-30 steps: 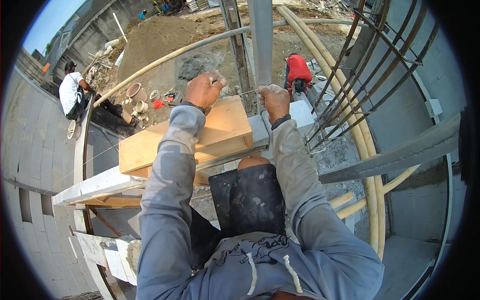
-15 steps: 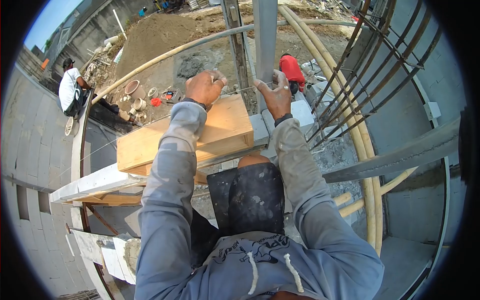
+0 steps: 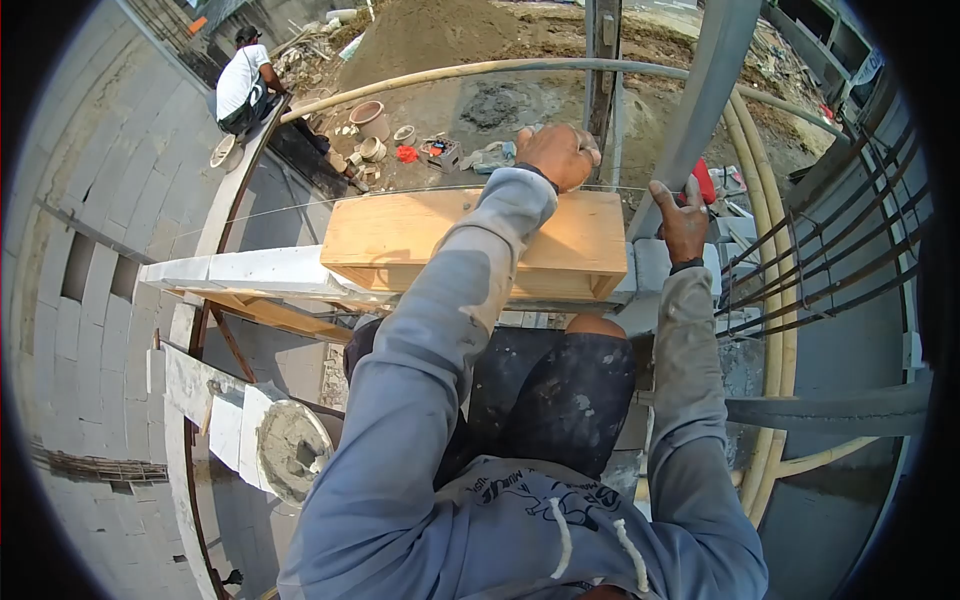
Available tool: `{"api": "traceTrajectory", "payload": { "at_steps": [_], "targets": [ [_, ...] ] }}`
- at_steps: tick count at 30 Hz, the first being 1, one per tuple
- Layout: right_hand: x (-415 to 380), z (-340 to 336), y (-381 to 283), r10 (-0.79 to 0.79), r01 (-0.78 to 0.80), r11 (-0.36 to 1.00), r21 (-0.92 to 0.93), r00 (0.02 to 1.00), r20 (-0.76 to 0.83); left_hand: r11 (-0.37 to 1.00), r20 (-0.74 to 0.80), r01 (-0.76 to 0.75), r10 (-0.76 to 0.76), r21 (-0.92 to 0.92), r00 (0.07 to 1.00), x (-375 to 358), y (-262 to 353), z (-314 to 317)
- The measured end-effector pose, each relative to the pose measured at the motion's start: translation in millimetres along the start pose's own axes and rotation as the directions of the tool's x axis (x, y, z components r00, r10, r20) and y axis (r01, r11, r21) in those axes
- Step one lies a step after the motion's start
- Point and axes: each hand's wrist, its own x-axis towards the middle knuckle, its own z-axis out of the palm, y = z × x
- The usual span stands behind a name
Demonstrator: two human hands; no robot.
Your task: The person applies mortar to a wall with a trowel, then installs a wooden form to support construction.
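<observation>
A thin string (image 3: 275, 212) runs from the left above a wooden box (image 3: 400, 225) towards the grey metal post (image 3: 708, 90). Just over the back edge of the box, my left hand (image 3: 560, 156) has its fingers curled; whatever lies between them is too small to make out. My right hand (image 3: 683, 222) is raised beside the foot of the post, thumb and fingers apart. The box lies on its side, open face towards me, on a row of pale blocks (image 3: 265, 265).
A person (image 3: 243, 85) in a white shirt sits at the upper left. Bent rebar (image 3: 820, 260) and bamboo poles (image 3: 757, 170) stand at the right. A bucket of mortar (image 3: 292, 450) is at the lower left. Pots and tools lie on the ground beyond.
The view has swung left, so the box and post appear farther right. My hands have moved farther apart, and the mortar bucket has come into fuller view.
</observation>
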Motion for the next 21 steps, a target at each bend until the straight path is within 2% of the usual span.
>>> {"api": "traceTrajectory", "payload": {
  "at_steps": [7, 9, 15, 18, 21],
  "targets": [
    [-1, 5, 6, -0.086, 0.086, 0.995, 0.05, 0.996, 0.002, 0.999, 0.019, 0.028, -0.028, -0.014, 0.999, -1, -3, 0],
    [0, 3, 6, -0.103, 0.103, 0.995, -0.008, 0.995, 0.005, 0.999, 0.043, 0.03, -0.029, -0.021, 0.999, -1, -5, -4],
    [2, -3, -2, -0.061, 0.067, 0.996, -0.067, 0.994, 0.09, 1.0, 0.028, -0.005, 0.005, -0.006, 1.0, -2, -9, -2],
    [2, -4, 0, -0.045, 0.058, 0.992, -0.112, 0.992, 0.115, 0.999, 0.082, -0.012, 0.016, -0.047, 0.997, -7, -6, -3],
    [3, -8, -2, -0.098, 0.108, 0.99, -0.087, 0.988, 0.119, 0.999, 0.0, -0.045, 0.045, -0.025, 0.999, -8, -5, -1]
  ]
}}
